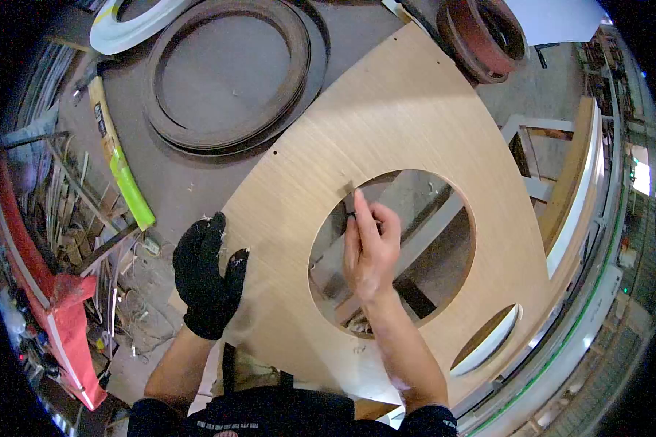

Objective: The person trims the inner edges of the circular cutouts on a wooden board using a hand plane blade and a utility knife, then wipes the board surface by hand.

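A pale wood-grain panel (270,193) with a large round cut-out and a smaller oval one lies before me. My left hand (210,280), in a black glove, rests on the panel's left edge, fingers together and thumb a little apart. My bare right hand (372,247) is above the round opening, near its upper left rim. Its fingers are closed round a small tool (349,188) with a thin, blurred blade-like end, whose handle is mostly hidden by the fingers.
Coiled brown strip (160,95) lies at the upper left, beside a hammer (113,149) with a yellow-green handle. A reddish-brown roll (474,44) sits at the top right. Scrap strips (109,269) fill the left side. A white-edged curved frame (576,197) stands right.
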Demonstrator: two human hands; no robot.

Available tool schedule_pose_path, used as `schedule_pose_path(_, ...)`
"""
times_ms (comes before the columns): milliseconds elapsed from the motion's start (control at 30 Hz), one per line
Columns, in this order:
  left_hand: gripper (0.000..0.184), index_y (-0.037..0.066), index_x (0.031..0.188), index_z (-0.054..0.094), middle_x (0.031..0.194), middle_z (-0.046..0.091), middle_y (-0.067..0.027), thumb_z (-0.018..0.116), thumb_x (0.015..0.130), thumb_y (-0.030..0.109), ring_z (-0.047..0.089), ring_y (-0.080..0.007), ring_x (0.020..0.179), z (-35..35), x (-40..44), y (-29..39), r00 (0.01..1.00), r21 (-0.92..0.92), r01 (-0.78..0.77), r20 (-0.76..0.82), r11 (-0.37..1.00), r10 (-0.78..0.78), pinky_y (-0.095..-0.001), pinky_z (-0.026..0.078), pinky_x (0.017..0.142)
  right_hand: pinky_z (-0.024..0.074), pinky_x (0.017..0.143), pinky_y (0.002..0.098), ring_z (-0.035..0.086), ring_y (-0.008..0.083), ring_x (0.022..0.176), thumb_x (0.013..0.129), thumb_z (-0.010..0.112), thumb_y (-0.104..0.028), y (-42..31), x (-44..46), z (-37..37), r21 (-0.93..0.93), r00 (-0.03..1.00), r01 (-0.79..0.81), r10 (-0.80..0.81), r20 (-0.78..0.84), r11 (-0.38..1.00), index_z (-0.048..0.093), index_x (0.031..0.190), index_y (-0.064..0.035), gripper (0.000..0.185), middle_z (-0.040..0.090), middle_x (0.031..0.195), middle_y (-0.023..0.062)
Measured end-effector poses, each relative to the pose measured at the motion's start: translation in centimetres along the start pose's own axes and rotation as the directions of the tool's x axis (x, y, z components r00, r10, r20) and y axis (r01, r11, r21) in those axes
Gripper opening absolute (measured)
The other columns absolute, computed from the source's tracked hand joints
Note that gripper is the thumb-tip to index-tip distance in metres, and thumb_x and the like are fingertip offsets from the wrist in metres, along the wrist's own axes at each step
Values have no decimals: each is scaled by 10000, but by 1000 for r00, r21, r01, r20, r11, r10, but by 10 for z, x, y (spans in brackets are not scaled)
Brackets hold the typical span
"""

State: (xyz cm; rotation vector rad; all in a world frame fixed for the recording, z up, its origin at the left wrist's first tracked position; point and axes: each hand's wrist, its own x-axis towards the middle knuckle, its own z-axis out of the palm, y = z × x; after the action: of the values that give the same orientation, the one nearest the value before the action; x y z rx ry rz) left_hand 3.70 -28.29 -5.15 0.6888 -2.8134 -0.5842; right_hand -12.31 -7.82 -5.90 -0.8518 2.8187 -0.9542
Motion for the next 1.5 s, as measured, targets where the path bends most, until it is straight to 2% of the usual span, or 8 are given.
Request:
schedule_pose_path(133, 584, 61, 1377, 603, 1302, 646, -156, 775, 835, 195, 577, -358, 1224, 0, -1, 1, 1000, -22, -10, -8, 1000, 10, -458, 426, 1058, 513, 895, 381, 602, 316, 1022, 932, 627, 0, 19, 28, -17, 34, 945, -188, 190, -267, 982, 614, 1363, -37, 433, 614, 1068, 171)
schedule_pose_path(400, 581, 76, 1377, 606, 1303, 643, -151, 774, 834, 201, 574, -348, 1230, -1, -1, 3, 1000, 25, 15, 18, 1000, -15, -451, 429, 1053, 539, 817, 386, 627, 296, 970, 867, 669, -46, 0, 2, -12, 194, 901, 318, -360, 242, 928, 666, 1310, -80, 445, 626, 1071, 129)
schedule_pose_path(833, 590, 85, 1361, 619, 1262, 657, -147, 799, 811, 201, 583, -332, 1216, -1, 2, 5, 1000, 11, 6, -7, 1000, -6, -425, 448, 1026, 535, 859, 384, 620, 316, 981, 895, 643, 7, 24, -14, -40, 198, 857, 288, -345, 383, 937, 640, 1338, -49, 446, 627, 1071, 135)
schedule_pose_path(967, 596, 80, 1382, 599, 1307, 639, -147, 784, 826, 188, 568, -343, 1243, 1, -1, 2, 1000, 49, 1, 8, 999, -1, -439, 429, 1061, 512, 807, 325, 610, 255, 930, 947, 644, -20, 23, 25, -28, 90, 971, 229, -234, 47, 969, 631, 1328, -34, 381, 624, 1016, 126)
schedule_pose_path(1033, 623, 62, 1417, 559, 1391, 605, -147, 766, 837, 155, 534, -365, 1303, 4, -5, -2, 1000, 8, 6, 27, 1000, -6, -471, 392, 1124, 512, 801, 327, 613, 255, 913, 938, 645, -28, 13, 16, -20, 366, 879, -440, 309, 364, 820, 633, 1329, -34, 391, 625, 1004, 128)
schedule_pose_path(1100, 607, 61, 1406, 565, 1386, 608, -146, 765, 840, 151, 536, -367, 1297, 4, -2, 0, 1000, 26, 6, 18, 1000, -6, -473, 395, 1120, 517, 802, 343, 615, 267, 918, 921, 657, -62, 8, 7, -14, 414, 866, -388, 172, 469, 823, 644, 1322, -56, 401, 628, 1010, 126)
schedule_pose_path(1167, 595, 71, 1395, 581, 1350, 620, -150, 770, 839, 170, 551, -360, 1268, 3, -2, 2, 1000, 31, -4, 18, 999, 3, -460, 411, 1092, 528, 811, 374, 617, 290, 947, 896, 679, -123, 5, -16, -16, 342, 802, 394, -501, 326, 853, 665, 1308, -99, 413, 632, 1034, 119)
schedule_pose_path(1500, 602, 61, 1403, 564, 1379, 600, -161, 764, 842, 147, 535, -375, 1284, 4, -3, -1, 1000, 19, -16, 19, 1000, 16, -480, 392, 1117, 564, 832, 408, 629, 311, 974, 845, 661, -123, 15, 0, -18, 303, 821, 368, -460, 337, 879, 646, 1328, -119, 483, 633, 1031, 106)
